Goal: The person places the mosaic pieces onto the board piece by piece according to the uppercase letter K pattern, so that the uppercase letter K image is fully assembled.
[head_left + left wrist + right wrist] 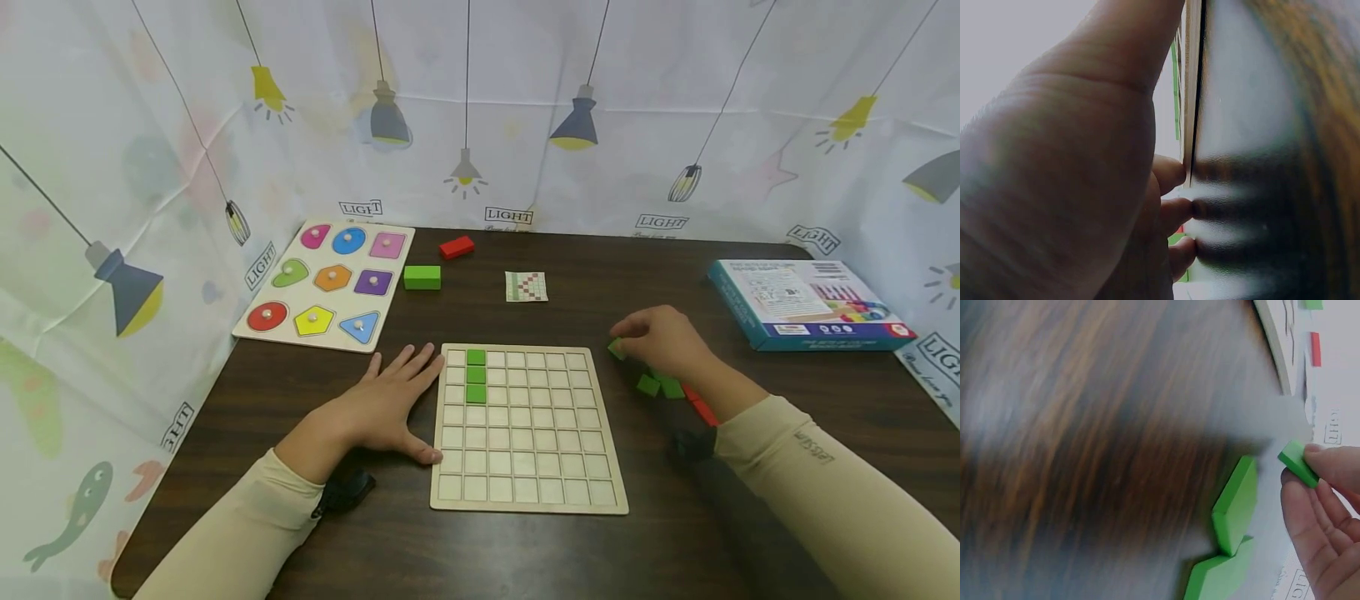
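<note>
A wooden grid board [532, 433] lies in the middle of the table, with green square tiles [476, 375] in three cells of its second column from the left. Spread fingers of my left hand [382, 408] rest at the board's left edge, the thumb lower down. To the right of the board, my right hand [663, 342] pinches a green tile [1298, 464] between thumb and fingers. Loose green tiles [648, 384] and red tiles [701, 407] lie beneath that hand, partly hidden by it.
A shape puzzle board [298, 289] with knobbed pieces stands at the back left. Near it are a green block [422, 277] and a red block [457, 247]. A small pattern card [527, 287] lies behind the grid; a flat box [810, 304] is at the right.
</note>
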Demonstrator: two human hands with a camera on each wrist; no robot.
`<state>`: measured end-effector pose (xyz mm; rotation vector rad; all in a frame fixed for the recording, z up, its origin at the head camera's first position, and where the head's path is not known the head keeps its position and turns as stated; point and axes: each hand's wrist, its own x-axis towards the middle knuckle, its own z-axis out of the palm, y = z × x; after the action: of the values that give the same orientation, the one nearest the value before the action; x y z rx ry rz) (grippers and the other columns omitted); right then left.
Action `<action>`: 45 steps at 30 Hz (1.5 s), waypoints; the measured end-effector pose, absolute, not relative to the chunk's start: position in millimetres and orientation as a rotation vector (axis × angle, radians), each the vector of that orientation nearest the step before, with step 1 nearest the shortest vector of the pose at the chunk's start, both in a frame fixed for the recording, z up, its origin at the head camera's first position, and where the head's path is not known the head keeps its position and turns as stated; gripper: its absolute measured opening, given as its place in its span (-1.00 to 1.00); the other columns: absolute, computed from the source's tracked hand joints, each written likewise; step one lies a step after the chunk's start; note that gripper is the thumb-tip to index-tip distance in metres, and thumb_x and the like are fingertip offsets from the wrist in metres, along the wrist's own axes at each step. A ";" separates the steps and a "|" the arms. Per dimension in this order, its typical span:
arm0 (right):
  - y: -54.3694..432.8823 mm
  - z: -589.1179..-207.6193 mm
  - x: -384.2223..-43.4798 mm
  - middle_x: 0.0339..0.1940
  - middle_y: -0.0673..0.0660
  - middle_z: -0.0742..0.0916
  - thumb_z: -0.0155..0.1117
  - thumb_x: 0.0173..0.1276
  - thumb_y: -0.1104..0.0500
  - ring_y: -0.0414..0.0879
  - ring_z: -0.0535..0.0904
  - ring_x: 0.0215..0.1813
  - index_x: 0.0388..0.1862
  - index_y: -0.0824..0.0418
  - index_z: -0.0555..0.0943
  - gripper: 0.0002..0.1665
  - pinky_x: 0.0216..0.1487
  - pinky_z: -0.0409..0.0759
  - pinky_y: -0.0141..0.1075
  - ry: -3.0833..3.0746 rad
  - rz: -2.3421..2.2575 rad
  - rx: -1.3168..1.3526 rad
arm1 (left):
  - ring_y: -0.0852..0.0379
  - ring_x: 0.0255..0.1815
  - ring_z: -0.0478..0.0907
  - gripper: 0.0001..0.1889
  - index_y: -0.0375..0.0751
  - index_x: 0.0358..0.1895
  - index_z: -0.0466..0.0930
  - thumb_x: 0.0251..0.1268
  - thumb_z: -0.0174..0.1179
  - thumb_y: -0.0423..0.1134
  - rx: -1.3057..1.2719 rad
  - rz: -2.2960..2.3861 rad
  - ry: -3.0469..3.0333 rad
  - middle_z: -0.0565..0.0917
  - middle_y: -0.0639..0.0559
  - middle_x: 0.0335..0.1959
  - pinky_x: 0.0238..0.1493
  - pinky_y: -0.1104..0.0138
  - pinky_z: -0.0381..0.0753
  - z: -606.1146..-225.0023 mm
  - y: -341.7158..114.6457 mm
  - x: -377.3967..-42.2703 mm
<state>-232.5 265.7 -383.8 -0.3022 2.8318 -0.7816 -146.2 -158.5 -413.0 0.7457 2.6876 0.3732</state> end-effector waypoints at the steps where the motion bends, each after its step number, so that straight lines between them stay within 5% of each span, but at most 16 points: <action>1: 264.8 -383.0 -232.1 0.10 0.26 0.72 0.34 0.45 0.13 0.16 0.61 0.08 0.08 0.21 0.75 -0.70 0.01 0.57 0.07 2.831 -0.806 -0.300 | -0.14 0.66 -0.35 0.41 0.00 0.70 -0.19 -0.16 0.34 0.60 0.744 0.373 2.688 -0.23 -0.03 0.69 0.46 -0.31 -0.39 -413.1 -158.9 -146.0; 11: 219.8 -369.1 -215.5 0.12 0.20 0.71 0.38 0.46 0.10 0.03 0.74 -0.01 0.15 0.26 0.72 -0.62 0.08 0.63 0.06 2.583 -1.154 -0.369 | -0.15 0.66 -0.34 0.42 0.00 0.69 -0.19 -0.18 0.32 0.63 0.753 0.356 2.703 -0.23 -0.04 0.69 0.45 -0.32 -0.38 -413.8 -161.9 -146.3; 27: 113.6 -376.1 -179.7 -0.13 -0.04 0.75 0.46 0.35 0.25 -0.13 0.66 -0.10 -0.09 0.14 0.83 -0.83 -0.09 0.64 -0.20 2.350 -1.068 -0.759 | -0.11 0.66 -0.37 0.44 0.03 0.69 -0.24 -0.20 0.25 0.69 0.732 0.343 2.689 -0.28 0.01 0.69 0.47 -0.28 -0.39 -415.3 -161.4 -147.6; 45: 87.6 -387.0 -177.1 -0.21 -0.11 0.77 0.44 0.37 0.29 -0.24 0.65 -0.18 -0.15 0.13 0.81 -0.87 -0.16 0.63 -0.28 2.385 -0.974 -0.992 | -0.13 0.66 -0.35 0.42 0.00 0.69 -0.18 -0.18 0.31 0.63 0.735 0.360 2.681 -0.25 -0.02 0.69 0.47 -0.29 -0.38 -410.7 -160.1 -146.7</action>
<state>-177.1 87.6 -387.0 -0.9920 2.3852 -0.9743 -146.7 -160.1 -410.7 0.7352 2.6813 0.3603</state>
